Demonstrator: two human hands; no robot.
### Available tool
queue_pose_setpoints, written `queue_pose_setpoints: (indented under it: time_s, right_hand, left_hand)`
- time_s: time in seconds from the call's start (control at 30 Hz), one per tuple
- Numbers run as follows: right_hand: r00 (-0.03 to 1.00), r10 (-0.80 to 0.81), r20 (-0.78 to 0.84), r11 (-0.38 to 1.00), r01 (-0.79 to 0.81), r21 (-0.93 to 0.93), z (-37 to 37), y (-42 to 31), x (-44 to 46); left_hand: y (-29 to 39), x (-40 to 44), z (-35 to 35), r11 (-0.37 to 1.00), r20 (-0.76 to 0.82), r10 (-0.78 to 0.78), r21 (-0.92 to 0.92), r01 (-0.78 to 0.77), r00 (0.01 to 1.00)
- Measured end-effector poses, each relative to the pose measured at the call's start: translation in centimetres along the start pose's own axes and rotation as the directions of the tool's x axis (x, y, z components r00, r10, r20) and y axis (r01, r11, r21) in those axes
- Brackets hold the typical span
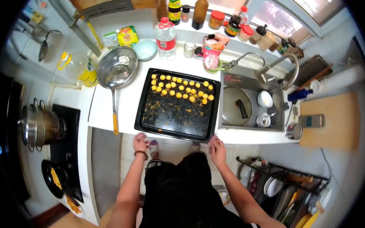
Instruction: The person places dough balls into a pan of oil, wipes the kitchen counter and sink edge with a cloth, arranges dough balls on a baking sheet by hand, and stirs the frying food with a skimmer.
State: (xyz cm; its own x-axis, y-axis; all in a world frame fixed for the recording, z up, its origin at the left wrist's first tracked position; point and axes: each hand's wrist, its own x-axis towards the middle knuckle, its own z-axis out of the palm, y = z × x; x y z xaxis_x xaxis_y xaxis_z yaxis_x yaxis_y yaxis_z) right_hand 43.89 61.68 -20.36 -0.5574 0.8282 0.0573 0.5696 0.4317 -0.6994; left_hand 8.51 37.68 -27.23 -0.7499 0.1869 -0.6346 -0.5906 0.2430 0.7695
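Observation:
A black baking tray lies on the white counter, with several small yellow balls in rows over its back half and crumbs on its bare front half. My left hand, with a beaded bracelet at the wrist, is just in front of the tray's front left corner, fingers apart and nothing in them. At the front right corner, my right hand has its fingers closed on a pink cloth that touches the tray's corner.
Left of the tray, a metal bowl holds a long-handled skimmer. Farther left stand a steamer pot and a pan. The sink is at the right; bottles and jars line the back.

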Motion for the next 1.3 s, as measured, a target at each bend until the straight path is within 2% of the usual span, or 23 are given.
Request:
queue_pose_setpoints:
  time_s: [0.03,0.1,0.13,0.17,0.2,0.23,0.3,0.37,0.4,0.53,0.63,0.7,0.77,0.83,0.87,0.9,0.93,0.97,1.0,1.07,1.2,1.23,1.3]
  right_hand:
    - [1.0,0.025,-0.018,1.0,-0.026,-0.011,0.8,-0.7,-0.5]
    - [0.956,0.273,-0.105,0.954,-0.255,0.156,2.6,-2.1,-1.3]
    - [0.939,0.319,-0.129,0.94,-0.296,0.168,3.0,-3.3,-1.6]
    - [0.931,0.338,-0.14,0.936,-0.316,0.156,3.8,-4.0,-2.3]
    - [0.939,0.225,-0.261,0.971,-0.237,-0.015,4.7,-4.3,-2.5]
    - [0.932,0.095,-0.35,0.965,-0.172,-0.198,5.5,-4.5,-2.9]
    - [0.925,0.09,-0.369,0.954,-0.186,-0.235,7.1,-5.1,-4.2]
    - [0.853,0.448,-0.267,0.894,-0.422,0.15,8.2,-8.7,-4.2]
    - [0.906,0.299,-0.299,0.948,-0.317,-0.012,9.3,-8.6,-4.6]
    - [0.873,0.174,-0.455,0.963,-0.248,-0.107,10.5,-10.8,-2.9]
    - [0.843,0.182,-0.507,0.931,-0.313,-0.187,10.3,-10.2,-2.2]
    - [0.835,0.283,-0.473,0.929,-0.361,-0.083,11.4,-10.5,-2.1]
    - [0.855,0.39,-0.343,0.917,-0.393,0.062,12.6,-11.3,-1.9]
    - [0.887,0.379,-0.263,0.923,-0.384,0.033,14.5,-14.9,-1.9]
    - [0.942,0.217,-0.254,0.963,-0.249,-0.1,17.2,-14.0,-2.5]
    - [0.946,0.292,-0.142,0.956,-0.286,0.065,18.3,-17.5,-2.4]
    - [0.967,0.256,-0.011,0.951,-0.25,0.18,19.0,-21.0,-2.0]
    - [0.996,0.088,-0.027,0.99,-0.084,0.112,20.9,-22.1,-1.9]
    - [0.977,0.203,0.072,0.932,-0.215,0.291,21.8,-24.7,-1.0]
    - [0.996,0.034,0.086,0.972,-0.053,0.227,21.8,-29.1,2.8]
    - [0.96,-0.256,-0.118,0.947,0.273,0.168,24.8,-32.0,13.5]
    - [0.978,-0.198,-0.066,0.97,0.205,0.127,25.4,-32.4,15.3]
    - [0.962,-0.261,0.085,0.965,0.262,-0.01,26.8,-30.9,17.6]
  left_hand:
    - [2.0,0.5,-1.0,0.998,-0.013,0.061,0.025,-0.061,0.998]
    - [2.8,4.4,-3.8,0.967,0.083,0.055,0.245,-0.074,0.995]
    - [4.6,3.1,-3.8,0.927,0.087,0.163,0.327,-0.182,0.983]
    - [6.7,1.4,-3.7,0.869,0.1,0.271,0.402,-0.288,0.957]
    - [6.4,2.7,-4.6,0.848,0.146,0.316,0.399,-0.348,0.937]
    - [6.5,3.3,-4.9,0.85,0.169,0.3,0.4,-0.344,0.939]
    - [7.6,3.6,-5.6,0.821,0.305,0.238,0.444,-0.358,0.922]
    - [8.5,3.8,-5.8,0.821,0.344,0.19,0.458,-0.341,0.92]
    - [8.6,4.0,-5.8,0.79,0.364,0.216,0.481,-0.381,0.906]
    - [7.6,5.8,-6.7,0.727,0.494,0.238,0.481,-0.49,0.837]
    - [7.5,4.9,-6.1,0.748,0.526,0.163,0.486,-0.452,0.835]
    - [5.9,5.4,-6.0,0.733,0.556,0.175,0.477,-0.484,0.812]
    - [7.9,3.0,-5.4,0.771,0.567,0.088,0.482,-0.416,0.819]
    - [6.1,3.8,-5.2,0.763,0.615,0.084,0.466,-0.447,0.784]
    - [5.0,4.4,-5.1,0.809,0.62,0.033,0.444,-0.386,0.784]
    - [4.9,4.5,-5.5,0.81,0.616,0.038,0.442,-0.385,0.787]
    - [4.8,4.6,-5.8,0.81,0.642,0.018,0.44,-0.387,0.767]
    - [4.7,4.8,-6.1,0.812,0.665,0.0,0.435,-0.388,0.747]
    - [4.5,5.0,-6.7,0.832,0.663,-0.01,0.421,-0.362,0.749]
    - [4.8,4.8,-8.4,0.839,0.656,-0.005,0.413,-0.353,0.755]
    - [7.2,2.5,-11.5,0.867,0.595,-0.026,0.414,-0.278,0.803]
    - [7.2,2.4,-12.1,0.87,0.579,-0.048,0.425,-0.251,0.814]
    - [5.5,3.4,-13.9,0.877,0.573,-0.041,0.413,-0.245,0.819]
